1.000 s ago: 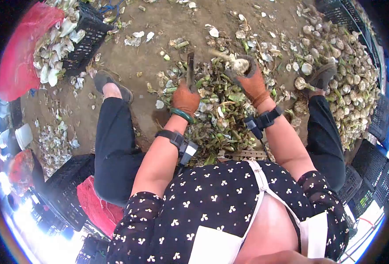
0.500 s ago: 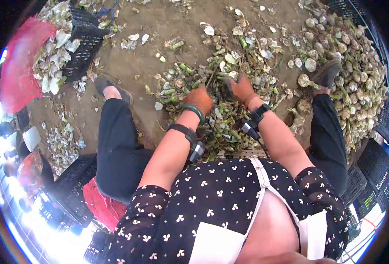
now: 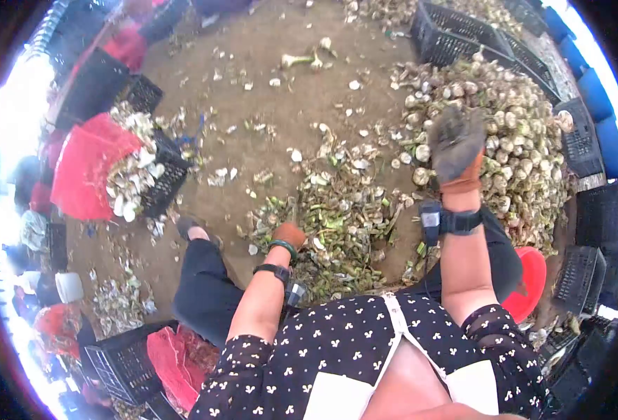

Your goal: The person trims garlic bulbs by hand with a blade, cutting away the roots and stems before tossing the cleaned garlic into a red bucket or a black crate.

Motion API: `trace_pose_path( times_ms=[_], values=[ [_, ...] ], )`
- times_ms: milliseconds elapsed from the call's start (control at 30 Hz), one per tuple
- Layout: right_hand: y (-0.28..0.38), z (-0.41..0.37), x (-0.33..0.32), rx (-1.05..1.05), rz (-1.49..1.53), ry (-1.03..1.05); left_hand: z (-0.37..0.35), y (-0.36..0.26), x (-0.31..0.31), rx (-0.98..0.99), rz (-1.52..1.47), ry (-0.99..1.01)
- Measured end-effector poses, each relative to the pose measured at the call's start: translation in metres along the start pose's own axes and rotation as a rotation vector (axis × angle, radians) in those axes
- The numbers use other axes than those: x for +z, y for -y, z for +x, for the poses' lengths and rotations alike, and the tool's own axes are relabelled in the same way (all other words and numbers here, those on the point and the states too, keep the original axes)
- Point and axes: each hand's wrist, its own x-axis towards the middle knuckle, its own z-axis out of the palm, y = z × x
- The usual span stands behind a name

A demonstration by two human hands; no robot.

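My left hand [image 3: 289, 235], in an orange glove, is low at the left edge of a heap of cut green stems and dry skins [image 3: 344, 227]. Its fingers look closed, and what they hold, if anything, I cannot make out. My right hand [image 3: 458, 145] reaches forward at the near left side of a big pile of garlic bulbs [image 3: 515, 143]. The dark grey face of its glove shows, fingers stretched out, with no bulb visible in it.
At left, a black crate [image 3: 165, 178] holds pale garlic under a red mesh bag [image 3: 88, 168]. Another black crate [image 3: 123, 364] is by my left leg. A red basin [image 3: 529, 283] sits near my right knee. Black crates [image 3: 456, 35] border the pile. Loose stalked bulbs [image 3: 309, 59] lie ahead.
My right hand has left the stem heap and moved forward and right to the garlic pile. My left hand stays by the heap. The view has tilted up and turned right.
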Motion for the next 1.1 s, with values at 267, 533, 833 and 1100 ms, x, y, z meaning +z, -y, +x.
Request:
trace_pose_path(
  times_ms=[267,533,833,1100],
  values=[
    [0.200,-0.062,-0.043,-0.558,-0.613,0.295,-0.033,0.057,-0.038,0.387,-0.647,-0.198],
    [0.406,-0.129,-0.094,-0.741,-0.558,0.179,-0.147,0.074,-0.141,0.337,-1.467,-0.070],
    [0.395,-0.110,-0.057,-1.109,-2.088,0.177,-0.291,0.075,-0.227,0.421,-1.371,-0.479],
    [0.332,-0.108,0.016,-1.010,-2.360,0.428,-0.319,0.092,-0.288,0.423,-1.115,-0.557]
  ],
)
